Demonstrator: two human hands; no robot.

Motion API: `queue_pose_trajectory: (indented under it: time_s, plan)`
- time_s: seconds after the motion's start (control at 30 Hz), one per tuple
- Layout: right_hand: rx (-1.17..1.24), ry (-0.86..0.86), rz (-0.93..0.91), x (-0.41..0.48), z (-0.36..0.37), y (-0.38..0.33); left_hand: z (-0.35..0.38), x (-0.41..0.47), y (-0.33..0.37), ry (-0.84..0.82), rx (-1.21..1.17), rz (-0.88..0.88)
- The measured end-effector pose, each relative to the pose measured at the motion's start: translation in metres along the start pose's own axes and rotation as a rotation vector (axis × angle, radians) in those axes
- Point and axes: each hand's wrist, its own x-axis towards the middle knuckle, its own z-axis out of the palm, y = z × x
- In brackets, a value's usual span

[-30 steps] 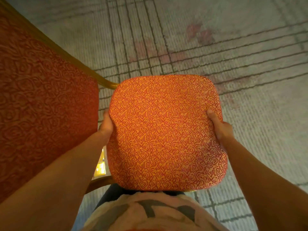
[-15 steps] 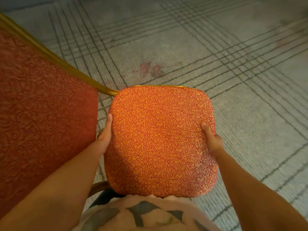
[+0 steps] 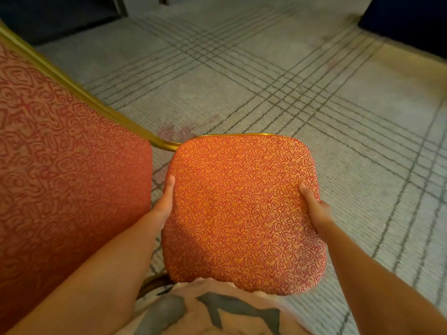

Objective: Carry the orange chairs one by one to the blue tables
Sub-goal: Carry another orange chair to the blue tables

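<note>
**A:** Chair (image 3: 242,213), where is it?

**B:** Seat pressed to the person's belly, back (image 3: 60,165) rising left of the seat. It seems lifted off the carpet (image 3: 290,81).

**A:** Grip?

**B:** The left hand (image 3: 167,197) clasps the seat's left edge and the right hand (image 3: 312,206) its right edge. Thumbs lie on top; fingers go under, unseen.

**A:** And the desk?

**B:** Probably the dark blue mass (image 3: 411,20) beyond the seat's far right corner, well apart. The right hand is nearer, so I'd carry forward and rightward.
</note>
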Motion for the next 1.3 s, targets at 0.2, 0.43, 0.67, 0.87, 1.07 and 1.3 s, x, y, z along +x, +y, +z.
queue_pose_trajectory:
  time_s: [0.2,0.43,0.67,0.87,1.07,1.3]
  plan:
    - [0.027,0.052,-0.069,0.037,0.023,-0.076,0.012,0.042,0.108,-0.027,0.069,0.091]
    - [0.035,0.093,-0.058,0.103,0.040,-0.150,0.042,0.108,0.205,-0.105,0.143,0.032]
    - [-0.001,0.077,-0.047,0.225,0.050,-0.238,0.118,0.166,0.307,-0.157,0.066,-0.020]
    - [-0.012,0.073,-0.053,0.343,0.057,-0.347,0.178,0.217,0.422,-0.162,0.018,0.010]
    - [0.056,0.044,-0.005,0.432,0.088,-0.412,0.194,0.276,0.532,-0.073,0.062,0.062]
    - [0.045,0.025,0.085,0.540,0.138,-0.483,0.199,0.411,0.614,0.004,0.148,0.010]
